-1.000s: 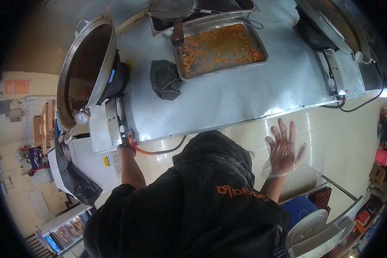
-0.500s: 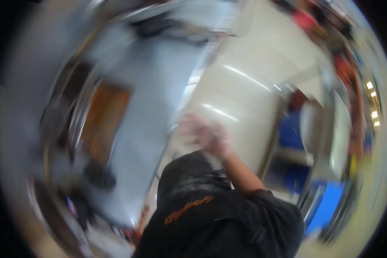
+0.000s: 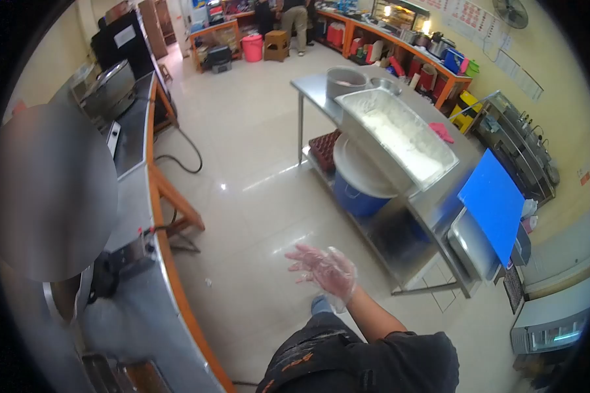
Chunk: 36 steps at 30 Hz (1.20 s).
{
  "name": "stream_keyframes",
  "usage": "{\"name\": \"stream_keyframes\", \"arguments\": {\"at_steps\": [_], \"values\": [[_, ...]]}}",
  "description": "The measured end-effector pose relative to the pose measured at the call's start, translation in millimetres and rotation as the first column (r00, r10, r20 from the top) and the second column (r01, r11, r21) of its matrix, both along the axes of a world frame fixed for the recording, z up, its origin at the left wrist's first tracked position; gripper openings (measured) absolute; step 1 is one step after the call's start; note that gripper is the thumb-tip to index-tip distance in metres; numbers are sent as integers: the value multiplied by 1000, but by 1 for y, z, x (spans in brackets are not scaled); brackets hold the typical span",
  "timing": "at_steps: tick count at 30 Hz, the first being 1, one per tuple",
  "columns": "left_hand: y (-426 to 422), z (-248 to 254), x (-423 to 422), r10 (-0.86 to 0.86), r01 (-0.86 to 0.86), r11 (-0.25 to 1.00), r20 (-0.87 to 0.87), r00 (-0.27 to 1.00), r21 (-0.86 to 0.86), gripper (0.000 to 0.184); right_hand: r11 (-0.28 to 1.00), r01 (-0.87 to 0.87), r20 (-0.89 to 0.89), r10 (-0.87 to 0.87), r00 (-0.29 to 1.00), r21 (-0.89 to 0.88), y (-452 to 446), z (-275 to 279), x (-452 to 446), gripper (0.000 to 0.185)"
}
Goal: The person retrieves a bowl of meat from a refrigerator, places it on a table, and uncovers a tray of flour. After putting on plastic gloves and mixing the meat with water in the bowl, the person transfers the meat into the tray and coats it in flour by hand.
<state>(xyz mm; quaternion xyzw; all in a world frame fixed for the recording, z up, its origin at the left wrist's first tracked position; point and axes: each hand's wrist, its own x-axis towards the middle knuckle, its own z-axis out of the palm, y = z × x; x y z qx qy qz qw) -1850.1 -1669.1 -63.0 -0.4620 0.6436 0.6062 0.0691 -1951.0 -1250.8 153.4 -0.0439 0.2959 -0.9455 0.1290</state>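
Note:
My right hand (image 3: 324, 272) wears a clear, loose plastic glove and is held out over the tiled floor, its fingers spread and holding nothing. My left hand is out of view. Up and to the right of my hand stands a stainless steel table (image 3: 314, 92). On it rests a deep rectangular metal pan (image 3: 357, 121) with white powder (image 3: 400, 141) inside. A round metal pot (image 3: 347, 82) and a shallow metal bowl (image 3: 385, 85) sit behind the pan, and a pink cloth (image 3: 441, 132) lies beside it.
A blue tub (image 3: 360, 200) with a pale lid and a dark red crate (image 3: 322, 149) occupy the table's lower shelf. A blue board (image 3: 495, 203) leans at its end. Along my left runs a metal-topped counter (image 3: 131, 314). Far off, a person (image 3: 295, 26) stands by wooden counters.
The view has swung from the counter side toward the steel table and the far room, and is now sharper. My gloved right hand stays out in front, fingers spread.

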Motion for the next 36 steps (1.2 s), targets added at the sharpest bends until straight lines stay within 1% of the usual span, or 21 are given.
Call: {"name": "stream_keyframes", "arguments": {"at_steps": [4,9,11,12,13,14,16,17,18,19,21,22,23,26,27,29,30,31,33,35,36], "values": [[69,3,-50,-184,193,981,184,965,-29,19,947,312,-196,-293,936,74,149,46,-30,79],[109,9,-100,-330,377,923,350,877,-75,19,707,694,-338,-626,703,136,291,72,-33,79],[120,-2,-137,-372,428,899,354,858,-94,20,566,818,-381,-737,559,106,323,100,-29,78],[115,-52,-166,-223,245,969,316,922,-32,22,537,841,-437,-741,509,69,340,107,-29,78],[134,-55,-195,-323,353,934,286,902,-56,21,508,861,-495,-742,453,26,355,109,-31,79],[185,-18,-221,-352,404,895,261,899,-186,18,502,864,-478,-752,453,29,369,106,-35,77],[218,-43,-274,-479,509,842,186,858,-180,16,480,877,-449,-777,441,30,392,98,-44,75],[246,-44,-301,-530,547,806,138,837,-226,16,213,819,-507,-694,511,533,406,87,-49,72],[272,-52,-331,-558,564,774,111,822,-287,17,-159,512,-490,-618,615,844,422,69,-56,70],[296,-61,-361,-581,556,787,-17,814,-267,18,-515,65,-401,-575,713,855,430,57,-66,68],[367,-35,-421,-596,574,801,-139,791,-171,20,-499,53,-412,-646,643,865,428,49,-92,62],[401,-22,-452,-641,613,767,-179,747,-190,19,-500,69,-428,-653,625,864,436,34,-101,59],[415,-55,-492,-713,638,700,-262,651,-321,18,-500,75,-438,-666,604,863,439,24,-107,56],[505,10,-570,-783,733,615,-339,522,-291,18,-554,-172,-310,-666,679,815,444,20,-135,50],[533,28,-595,-772,753,616,-365,520,-231,16,-430,-247,-216,-776,592,868,443,18,-146,49],[588,58,-643,-804,707,543,-524,281,-454,15,-160,-334,-23,-925,378,929,444,25,-174,47],[619,102,-654,-790,733,502,-589,171,-460,13,-127,-422,12,-950,312,897,440,35,-190,42],[647,152,-659,-762,755,461,-645,67,-467,13,-178,-409,-45,-948,315,895,439,33,-198,42],[692,211,-681,-708,670,279,-619,-341,-688,13,-286,-376,-164,-932,324,881,437,20,-208,42],[737,254,-686,-630,708,-39,-533,-566,-705,17,-356,-344,-239,-910,339,869,437,23,-232,42],[761,253,-681,-568,607,-169,-427,-704,-776,20,-387,-329,-272,-898,345,861,432,24,-239,42]]}}
